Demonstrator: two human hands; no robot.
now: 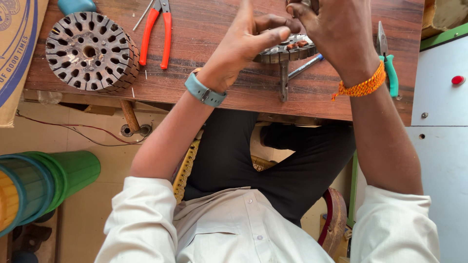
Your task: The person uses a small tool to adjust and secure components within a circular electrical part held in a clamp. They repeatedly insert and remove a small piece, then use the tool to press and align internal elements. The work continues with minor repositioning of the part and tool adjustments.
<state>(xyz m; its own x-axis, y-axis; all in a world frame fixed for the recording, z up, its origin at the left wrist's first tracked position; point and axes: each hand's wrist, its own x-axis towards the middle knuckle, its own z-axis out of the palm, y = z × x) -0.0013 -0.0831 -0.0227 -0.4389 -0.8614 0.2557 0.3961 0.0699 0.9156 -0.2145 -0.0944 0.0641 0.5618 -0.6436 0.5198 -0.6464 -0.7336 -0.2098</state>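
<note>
My left hand (253,41) and right hand (324,29) were close together, fingers pinched on a slotted stator (287,48) held over the bench (214,29). A second stator (90,51) lay far left, red pliers (156,31) beside it.

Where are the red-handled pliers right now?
In the head view, the red-handled pliers lie on the wooden table, between the round slotted metal core and the person's left hand, untouched.
</note>
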